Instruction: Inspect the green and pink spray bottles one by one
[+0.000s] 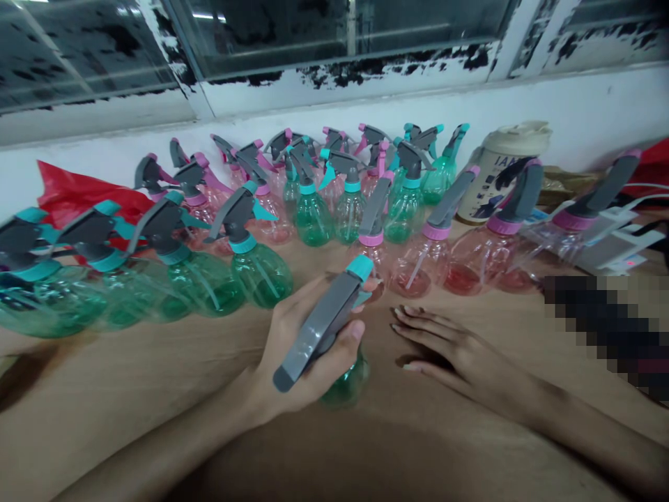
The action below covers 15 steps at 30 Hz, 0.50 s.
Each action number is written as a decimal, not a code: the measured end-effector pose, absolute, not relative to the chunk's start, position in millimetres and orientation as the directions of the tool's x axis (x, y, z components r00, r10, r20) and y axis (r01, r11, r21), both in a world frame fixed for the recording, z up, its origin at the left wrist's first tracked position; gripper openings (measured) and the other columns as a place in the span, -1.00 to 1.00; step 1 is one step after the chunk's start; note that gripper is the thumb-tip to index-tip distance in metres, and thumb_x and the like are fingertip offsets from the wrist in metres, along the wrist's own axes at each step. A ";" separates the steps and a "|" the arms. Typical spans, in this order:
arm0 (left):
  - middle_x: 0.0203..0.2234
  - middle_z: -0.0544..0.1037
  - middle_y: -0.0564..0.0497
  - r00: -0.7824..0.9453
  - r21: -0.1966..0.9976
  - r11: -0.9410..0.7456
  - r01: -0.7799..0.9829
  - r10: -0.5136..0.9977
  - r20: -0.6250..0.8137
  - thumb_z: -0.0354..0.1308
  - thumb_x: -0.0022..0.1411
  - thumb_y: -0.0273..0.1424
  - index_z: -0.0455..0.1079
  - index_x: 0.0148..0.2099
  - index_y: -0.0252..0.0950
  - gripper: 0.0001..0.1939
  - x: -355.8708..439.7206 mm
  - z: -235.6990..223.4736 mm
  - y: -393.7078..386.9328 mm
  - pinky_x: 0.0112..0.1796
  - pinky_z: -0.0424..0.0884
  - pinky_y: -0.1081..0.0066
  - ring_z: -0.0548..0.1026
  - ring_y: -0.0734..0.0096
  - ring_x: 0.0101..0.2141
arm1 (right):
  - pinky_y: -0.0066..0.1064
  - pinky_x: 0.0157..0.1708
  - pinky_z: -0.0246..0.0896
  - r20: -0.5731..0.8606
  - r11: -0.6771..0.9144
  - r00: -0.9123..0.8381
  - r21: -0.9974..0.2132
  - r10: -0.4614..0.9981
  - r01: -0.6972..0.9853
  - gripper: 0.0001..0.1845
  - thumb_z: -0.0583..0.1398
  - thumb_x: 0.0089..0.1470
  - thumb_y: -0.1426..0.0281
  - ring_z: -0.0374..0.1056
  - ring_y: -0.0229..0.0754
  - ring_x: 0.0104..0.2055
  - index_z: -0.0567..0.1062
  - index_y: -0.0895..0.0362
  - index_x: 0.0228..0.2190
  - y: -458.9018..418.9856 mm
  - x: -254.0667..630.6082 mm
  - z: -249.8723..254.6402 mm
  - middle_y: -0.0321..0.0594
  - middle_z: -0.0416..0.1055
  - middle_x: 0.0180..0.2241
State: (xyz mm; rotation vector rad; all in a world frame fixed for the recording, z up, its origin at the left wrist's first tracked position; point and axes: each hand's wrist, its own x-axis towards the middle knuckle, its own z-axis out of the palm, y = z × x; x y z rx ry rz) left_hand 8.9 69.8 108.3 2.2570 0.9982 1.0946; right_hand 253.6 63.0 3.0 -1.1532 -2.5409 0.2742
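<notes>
My left hand is wrapped round a green spray bottle with a grey trigger head and teal nozzle, holding it upright on the wooden table. To its right, my right hand lies flat on the table with fingers stretched out, holding nothing. Just beyond both hands stand pink spray bottles with grey and pink heads. Green spray bottles with teal collars stand to the left.
Several more green and pink spray bottles crowd the back of the table below a window with peeling paint. A red plastic bag lies at left. A cream jug and white devices with cables sit at right.
</notes>
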 end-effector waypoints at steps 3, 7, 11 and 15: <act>-0.45 0.42 0.02 0.449 0.634 -0.649 0.420 0.756 0.477 0.01 0.11 -0.45 0.29 -0.26 -0.20 -0.88 8.6 110.6 71.0 -0.35 0.42 0.30 0.45 0.31 -0.43 | -0.13 0.16 0.05 0.216 0.649 -0.614 -0.309 0.759 0.695 -0.48 0.08 0.15 0.23 0.02 -0.11 0.22 0.20 0.07 0.13 63.3 253.6 2.5 -0.21 0.17 0.16; -0.45 0.38 0.04 0.494 0.649 -0.658 0.383 0.739 0.458 0.00 0.11 -0.44 0.29 -0.22 -0.22 -0.85 7.5 112.5 73.5 -0.37 0.40 0.29 0.41 0.35 -0.49 | -0.13 0.15 0.05 0.222 0.646 -0.608 -0.319 0.762 0.693 -0.47 0.10 0.14 0.23 0.03 -0.11 0.22 0.21 0.08 0.13 63.9 253.7 1.1 -0.20 0.18 0.16; -0.44 0.41 0.04 0.508 0.643 -0.677 0.358 0.719 0.475 0.00 0.11 -0.43 0.30 -0.24 -0.24 -0.86 5.7 111.1 74.0 -0.41 0.39 0.36 0.45 0.36 -0.44 | -0.13 0.16 0.05 0.220 0.654 -0.616 -0.296 0.756 0.696 -0.48 0.09 0.14 0.21 0.04 -0.12 0.21 0.23 0.11 0.11 63.6 254.0 1.7 -0.19 0.19 0.15; -0.47 0.43 0.06 0.485 0.646 -0.643 0.411 0.754 0.442 0.01 0.11 -0.42 0.31 -0.30 -0.22 -0.92 4.5 111.3 70.6 -0.39 0.41 0.38 0.47 0.39 -0.45 | -0.15 0.16 0.04 0.212 0.652 -0.617 -0.285 0.758 0.702 -0.47 0.07 0.15 0.20 0.02 -0.13 0.22 0.23 0.12 0.11 62.8 253.5 3.1 -0.20 0.18 0.16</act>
